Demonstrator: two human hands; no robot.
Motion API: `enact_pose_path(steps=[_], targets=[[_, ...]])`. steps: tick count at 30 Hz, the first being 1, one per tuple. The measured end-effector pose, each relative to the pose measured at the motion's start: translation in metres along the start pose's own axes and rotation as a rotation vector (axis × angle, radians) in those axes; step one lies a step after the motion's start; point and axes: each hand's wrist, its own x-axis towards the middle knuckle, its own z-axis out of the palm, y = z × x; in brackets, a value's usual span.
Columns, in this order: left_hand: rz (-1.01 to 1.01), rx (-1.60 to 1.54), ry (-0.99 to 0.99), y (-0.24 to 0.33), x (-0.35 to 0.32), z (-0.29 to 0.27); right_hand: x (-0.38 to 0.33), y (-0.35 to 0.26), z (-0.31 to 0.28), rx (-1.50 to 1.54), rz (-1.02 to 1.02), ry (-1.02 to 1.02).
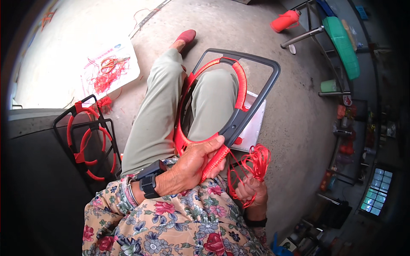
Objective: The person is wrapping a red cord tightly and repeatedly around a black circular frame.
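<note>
gripping the frame point(239, 91), left hand point(197, 163); right hand point(253, 192) clutching cord point(255, 160); spare frames point(87, 136) beside.

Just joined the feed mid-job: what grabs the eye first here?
The dark grey frame with a red-wrapped ring lies across the lap at centre, the left hand gripping its lower corner. The right hand beside it holds a bundle of red cord. Two similar frames lean at left.
</note>
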Motion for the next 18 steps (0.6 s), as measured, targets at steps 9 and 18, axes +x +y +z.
enact_pose_path(steps=[9,18], targets=[[-0.065,0.088,0.034,-0.001,0.002,-0.004,0.000,0.006,-0.008,-0.032,-0.025,0.076],[-0.006,0.147,-0.038,0.009,-0.010,-0.006,0.014,0.012,-0.001,-0.019,-0.024,0.090]])
